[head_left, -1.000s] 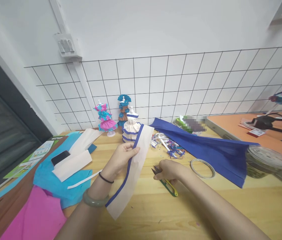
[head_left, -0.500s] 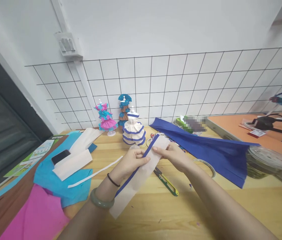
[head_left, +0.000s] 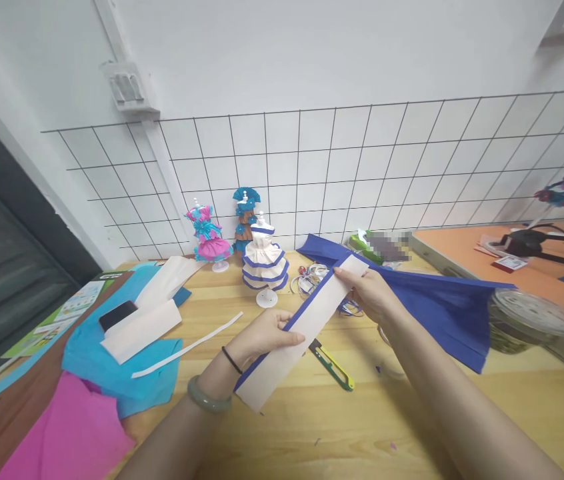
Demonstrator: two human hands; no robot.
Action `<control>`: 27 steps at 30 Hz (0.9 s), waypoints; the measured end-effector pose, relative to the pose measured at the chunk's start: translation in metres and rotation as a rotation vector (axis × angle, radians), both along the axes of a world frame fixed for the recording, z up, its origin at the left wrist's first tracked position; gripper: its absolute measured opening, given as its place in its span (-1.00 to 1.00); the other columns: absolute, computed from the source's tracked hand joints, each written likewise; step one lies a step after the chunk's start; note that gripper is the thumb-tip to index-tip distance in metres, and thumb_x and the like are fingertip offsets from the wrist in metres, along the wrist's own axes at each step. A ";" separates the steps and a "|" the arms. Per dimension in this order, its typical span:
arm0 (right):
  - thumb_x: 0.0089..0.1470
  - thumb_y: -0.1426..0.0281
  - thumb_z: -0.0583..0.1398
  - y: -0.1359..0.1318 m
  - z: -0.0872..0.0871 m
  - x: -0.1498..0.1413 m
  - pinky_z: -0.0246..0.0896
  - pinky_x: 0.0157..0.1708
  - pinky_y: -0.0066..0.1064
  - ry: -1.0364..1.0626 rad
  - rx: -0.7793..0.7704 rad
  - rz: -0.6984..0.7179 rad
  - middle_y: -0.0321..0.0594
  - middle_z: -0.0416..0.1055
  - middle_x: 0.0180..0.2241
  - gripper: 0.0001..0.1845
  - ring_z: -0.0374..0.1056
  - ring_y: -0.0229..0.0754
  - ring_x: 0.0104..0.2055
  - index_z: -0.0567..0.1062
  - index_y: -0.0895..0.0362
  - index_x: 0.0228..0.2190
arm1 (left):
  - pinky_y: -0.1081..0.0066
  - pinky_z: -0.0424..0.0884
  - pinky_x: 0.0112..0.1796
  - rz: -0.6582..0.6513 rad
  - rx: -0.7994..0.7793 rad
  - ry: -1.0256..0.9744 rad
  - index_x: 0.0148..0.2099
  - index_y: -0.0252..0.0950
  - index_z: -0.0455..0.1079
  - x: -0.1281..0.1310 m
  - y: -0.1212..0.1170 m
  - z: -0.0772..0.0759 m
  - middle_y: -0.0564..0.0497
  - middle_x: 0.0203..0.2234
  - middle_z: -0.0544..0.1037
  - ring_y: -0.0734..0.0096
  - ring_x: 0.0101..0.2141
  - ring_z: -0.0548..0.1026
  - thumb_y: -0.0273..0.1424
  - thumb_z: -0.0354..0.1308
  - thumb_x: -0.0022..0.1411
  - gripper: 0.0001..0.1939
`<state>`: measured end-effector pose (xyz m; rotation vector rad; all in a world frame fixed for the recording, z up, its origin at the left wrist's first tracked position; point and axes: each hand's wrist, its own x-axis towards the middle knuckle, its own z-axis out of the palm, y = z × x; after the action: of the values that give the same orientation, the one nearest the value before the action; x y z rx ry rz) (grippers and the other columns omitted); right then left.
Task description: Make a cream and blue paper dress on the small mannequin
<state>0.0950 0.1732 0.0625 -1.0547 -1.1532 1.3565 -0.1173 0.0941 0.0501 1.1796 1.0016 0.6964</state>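
A white crepe-paper strip [head_left: 312, 320] with a blue border along one long edge slants across the middle of the view. Thumb and fingers of my left hand [head_left: 275, 333] pinch its lower part. Near its upper end, my right hand [head_left: 369, 290] grips the same strip, so it is stretched between the two. Under the strip lie green-and-yellow thread snips [head_left: 333, 367] on the wooden table, their blades partly covered. Just beyond my hands stands a small dress form [head_left: 265, 263] wearing a white tiered paper dress with blue trim.
Two more dressed forms, one pink and turquoise [head_left: 209, 237] and one teal and brown [head_left: 246, 220], stand behind. Blue paper [head_left: 442, 307] spreads at right beside a ribbon spool [head_left: 529, 320]. At left lie coloured papers, a phone [head_left: 117, 316] and a narrow white strip [head_left: 189, 345].
My right hand has put the snips down on the table and taken the strip's upper end. It has since moved up and right, drawing the strip straighter.
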 end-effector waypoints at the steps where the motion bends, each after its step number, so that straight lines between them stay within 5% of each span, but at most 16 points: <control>1: -0.12 0.32 0.28 0.001 -0.001 0.002 0.40 -0.31 -0.32 0.001 -0.002 -0.008 -0.08 0.52 -0.29 -0.77 0.45 -0.07 -0.29 0.46 0.19 -0.39 | 0.44 0.35 -0.45 -0.002 -0.001 0.005 -0.27 -0.36 0.48 0.001 0.000 0.000 -0.03 -0.47 0.56 0.38 -0.48 0.48 -0.32 0.36 -0.20 -0.62; 13: -0.11 0.35 0.29 0.006 -0.001 0.008 0.40 -0.38 -0.34 0.074 -0.038 -0.038 -0.13 0.51 -0.39 -0.83 0.44 -0.12 -0.40 0.46 0.18 -0.44 | 0.45 0.32 -0.43 -0.039 0.040 0.076 -0.24 -0.35 0.48 0.000 0.006 -0.012 -0.02 -0.41 0.55 0.38 -0.45 0.46 -0.35 0.35 -0.19 -0.62; 27: -0.05 0.38 0.23 0.011 -0.003 0.014 0.41 -0.33 -0.32 0.082 -0.043 -0.092 -0.18 0.49 -0.42 -0.91 0.44 -0.13 -0.39 0.43 0.15 -0.45 | 0.49 0.30 -0.42 -0.193 0.102 0.182 -0.26 -0.29 0.49 -0.010 0.006 -0.009 0.04 -0.39 0.55 0.34 -0.39 0.45 -0.28 0.34 -0.17 -0.64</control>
<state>0.1087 0.1847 0.0598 -1.0600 -1.0077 1.3448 -0.1270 0.1003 0.0408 1.4285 0.9953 0.4979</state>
